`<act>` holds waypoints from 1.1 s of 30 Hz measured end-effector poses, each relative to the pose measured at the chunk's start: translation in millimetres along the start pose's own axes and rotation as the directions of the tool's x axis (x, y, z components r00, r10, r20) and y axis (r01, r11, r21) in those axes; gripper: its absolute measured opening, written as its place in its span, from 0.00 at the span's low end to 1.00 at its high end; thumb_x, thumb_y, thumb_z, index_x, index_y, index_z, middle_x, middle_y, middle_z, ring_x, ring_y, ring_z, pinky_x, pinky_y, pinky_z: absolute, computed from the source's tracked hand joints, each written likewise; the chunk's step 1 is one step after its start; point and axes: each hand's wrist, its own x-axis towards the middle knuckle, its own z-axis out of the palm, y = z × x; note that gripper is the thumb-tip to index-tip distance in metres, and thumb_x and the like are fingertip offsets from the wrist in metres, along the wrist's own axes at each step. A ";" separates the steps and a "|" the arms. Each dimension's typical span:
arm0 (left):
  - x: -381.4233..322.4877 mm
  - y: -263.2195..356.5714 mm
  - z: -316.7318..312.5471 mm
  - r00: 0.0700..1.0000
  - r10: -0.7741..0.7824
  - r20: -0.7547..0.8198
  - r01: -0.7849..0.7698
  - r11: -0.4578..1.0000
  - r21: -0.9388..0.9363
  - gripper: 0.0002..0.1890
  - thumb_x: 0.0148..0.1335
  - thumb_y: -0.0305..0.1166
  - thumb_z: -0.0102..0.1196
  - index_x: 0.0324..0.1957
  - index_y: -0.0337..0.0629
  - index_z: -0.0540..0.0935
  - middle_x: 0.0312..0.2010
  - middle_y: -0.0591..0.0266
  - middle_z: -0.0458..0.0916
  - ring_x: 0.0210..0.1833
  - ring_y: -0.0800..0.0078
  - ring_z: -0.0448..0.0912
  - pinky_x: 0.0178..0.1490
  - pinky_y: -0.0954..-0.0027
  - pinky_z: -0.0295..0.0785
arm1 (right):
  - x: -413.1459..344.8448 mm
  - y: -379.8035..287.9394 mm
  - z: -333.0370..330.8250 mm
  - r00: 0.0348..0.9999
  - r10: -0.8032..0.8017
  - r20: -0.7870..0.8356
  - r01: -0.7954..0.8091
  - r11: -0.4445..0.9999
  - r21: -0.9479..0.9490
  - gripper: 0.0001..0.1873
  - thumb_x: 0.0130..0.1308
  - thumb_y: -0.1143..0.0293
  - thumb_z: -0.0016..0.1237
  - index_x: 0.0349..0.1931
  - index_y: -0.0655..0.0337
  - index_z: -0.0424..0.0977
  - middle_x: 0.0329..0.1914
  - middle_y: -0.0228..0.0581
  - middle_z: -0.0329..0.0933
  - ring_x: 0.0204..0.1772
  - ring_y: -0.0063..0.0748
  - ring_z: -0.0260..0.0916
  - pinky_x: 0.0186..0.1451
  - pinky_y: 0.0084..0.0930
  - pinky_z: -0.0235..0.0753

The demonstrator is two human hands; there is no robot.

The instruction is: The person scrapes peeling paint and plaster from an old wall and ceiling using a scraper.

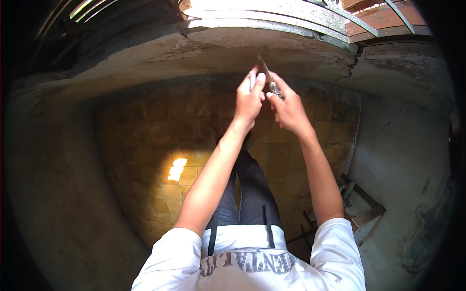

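Note:
My right hand (289,103) grips the patterned, shiny handle (275,90) of a knife-like tool. Its narrow, slightly blurred blade (265,67) points up and away from me, leaning left. Close beside it, my left hand (249,96) pinches a small whitish object (252,79) between thumb and fingers; I cannot tell exactly what it is. The blade passes just right of my left fingertips, and whether it touches the whitish object is unclear. Both hands are raised in front of me, above the floor and before the wall.
A worn, cracked plaster wall (218,51) stands ahead, below a window with bars (269,23). Yellowish tiles (160,182) cover the floor, with a bright patch of sunlight (177,170). At right, a wooden piece of furniture (367,214) stands near the side wall (400,163).

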 end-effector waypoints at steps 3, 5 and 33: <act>8.7 -10.7 23.0 0.996 0.031 0.084 -0.026 0.997 -0.066 0.19 0.71 0.42 0.48 0.55 0.39 0.73 0.41 0.65 0.79 0.32 0.84 0.73 0.32 0.80 0.69 | 12.7 2.9 -10.7 0.992 -0.093 -0.088 0.071 0.972 -0.225 0.29 0.61 0.69 0.47 0.66 0.48 0.64 0.41 0.57 0.79 0.39 0.47 0.81 0.43 0.37 0.77; 21.2 -15.0 31.5 0.988 0.084 0.133 -0.066 0.989 -0.129 0.16 0.71 0.42 0.48 0.48 0.39 0.75 0.41 0.63 0.79 0.37 0.79 0.77 0.39 0.74 0.74 | 15.0 -13.4 -20.1 0.997 -0.053 -0.054 0.033 0.947 -0.319 0.29 0.59 0.69 0.47 0.64 0.51 0.66 0.42 0.58 0.79 0.39 0.50 0.81 0.43 0.37 0.77; 56.1 -14.0 59.6 0.987 -0.031 -0.155 -0.045 0.883 -0.467 0.10 0.70 0.39 0.47 0.37 0.45 0.77 0.26 0.71 0.73 0.28 0.81 0.72 0.32 0.73 0.68 | 47.7 -33.8 -25.2 0.996 -0.081 -0.023 0.073 0.968 -0.242 0.22 0.63 0.69 0.34 0.55 0.66 0.70 0.24 0.55 0.78 0.18 0.42 0.75 0.20 0.36 0.73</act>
